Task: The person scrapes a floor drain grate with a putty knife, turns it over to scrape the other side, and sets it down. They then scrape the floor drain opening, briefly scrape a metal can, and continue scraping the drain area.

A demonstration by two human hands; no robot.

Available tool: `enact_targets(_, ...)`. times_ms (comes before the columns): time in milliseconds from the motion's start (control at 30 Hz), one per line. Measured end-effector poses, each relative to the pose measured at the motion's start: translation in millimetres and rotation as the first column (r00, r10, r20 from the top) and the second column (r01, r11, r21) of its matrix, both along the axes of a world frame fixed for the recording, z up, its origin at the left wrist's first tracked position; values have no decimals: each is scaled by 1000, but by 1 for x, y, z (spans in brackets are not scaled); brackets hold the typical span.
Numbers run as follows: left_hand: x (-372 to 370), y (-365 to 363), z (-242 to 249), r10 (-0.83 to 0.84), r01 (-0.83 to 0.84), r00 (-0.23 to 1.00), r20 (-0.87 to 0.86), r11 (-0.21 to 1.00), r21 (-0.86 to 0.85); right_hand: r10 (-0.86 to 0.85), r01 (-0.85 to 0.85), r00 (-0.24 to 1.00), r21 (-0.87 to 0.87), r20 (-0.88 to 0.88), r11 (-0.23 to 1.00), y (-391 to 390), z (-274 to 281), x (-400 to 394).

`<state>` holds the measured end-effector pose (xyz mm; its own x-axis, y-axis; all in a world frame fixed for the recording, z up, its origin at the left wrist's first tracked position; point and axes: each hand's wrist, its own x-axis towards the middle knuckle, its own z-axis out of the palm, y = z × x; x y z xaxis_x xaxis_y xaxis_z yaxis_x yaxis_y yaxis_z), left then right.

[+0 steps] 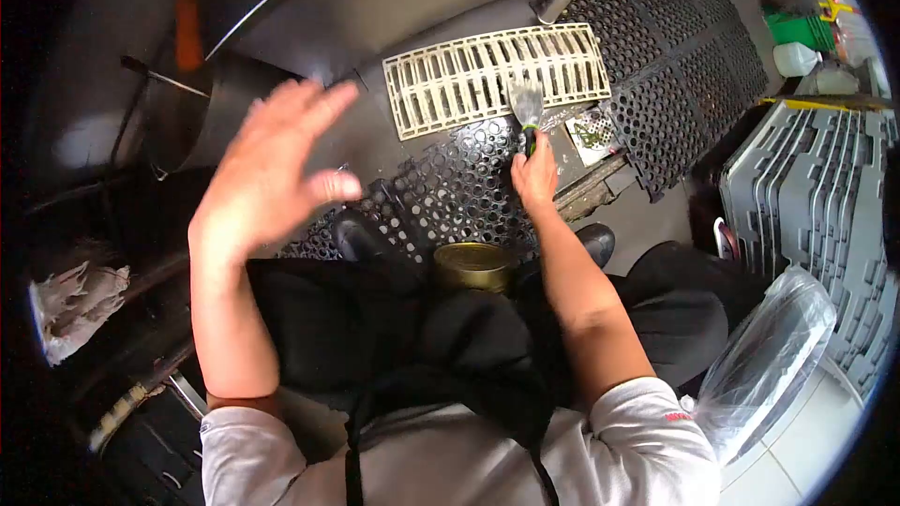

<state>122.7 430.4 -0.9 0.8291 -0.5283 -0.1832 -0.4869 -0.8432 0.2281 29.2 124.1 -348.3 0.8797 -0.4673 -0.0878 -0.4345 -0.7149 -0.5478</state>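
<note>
**Scraper at floor drain: handling notes**

Right hand (536,173) has its fingers closed round the dark, green-banded handle of a small flat-bladed metal scraper (526,108). The blade rests on the lower edge of the cream slotted plastic drain grate (497,75), which lies on the floor. Left hand (272,173) is raised, fingers spread, holding nothing.

Judgement: the scraper looks light and stiff. The thin blade may flex a little under pressure. The handle may be slick if wet, so a full wrap low on the handle seems the sound grip. The grate looks rigid and light, liftable by its long edges.

Surface: black perforated rubber floor mat (469,197), with an open drain recess and small square strainer (592,134) just beside the hand. A brass-coloured round tin (472,265) sits near the person's knees. Grey stacked plastic trays (816,187) stand at the right.
</note>
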Motion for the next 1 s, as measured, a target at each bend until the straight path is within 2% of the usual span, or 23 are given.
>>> enact_targets(33, 12, 0, -3, -22, 20, 989, 145, 1000, 18, -18, 19, 998, 7, -57, 1000, -1, 5, -4)
enact_targets(100, 58, -1, -19, 104, -30, 867, 487, 987, -157, -52, 57, 986, 27, -161, 998, -2, 15, -2)
enact_targets(167, 114, 2, -30, 170, -43, 723, 670, 979, -202, -25, 20, 978, -25, -207, 999, -5, 31, 11)
enact_targets(233, 159, 0, -31, 53, -53, 593, 803, 998, -26, 25, -38, 955, -39, -296, 999, -4, 48, 23)
enact_targets(333, 181, -16, 4, 80, -223, 880, 467, 940, 259, 13, -33, 962, -69, -271, 997, 2, 45, 34)
enact_targets(433, 202, -21, -15, 94, -183, 902, 421, 967, 177, 13, -22, 967, -35, -253, 999, 6, 47, 42)
enact_targets(533, 202, -28, -35, 151, -208, 863, 482, 976, 67, 39, -49, 974, -39, -224, 998, 2, 48, 62)
enact_targets(600, 201, -24, -38, 140, -205, 842, 522, 976, 70, 34, -56, 978, -101, -206, 993, 2, 45, 60)
enact_targets(700, 201, -29, -36, 113, -190, 810, 576, 979, 76, -13, -7, 967, -76, -255, 997, -2, 51, 29)
enact_targets(833, 200, -24, -41, 93, -147, 808, 582, 988, 47, 39, -47, 996, -95, -75, 994, -17, 37, 26)
enact_targets(867, 202, -22, -43, 81, -136, 803, 591, 990, 49, -2, -9, 995, -111, -97, 994, -20, 38, 42)
enact_targets(1000, 205, -19, -44, 70, -105, 790, 610, 994, 22, 77, -100, 983, -140, -166, 985, -22, 43, 28)
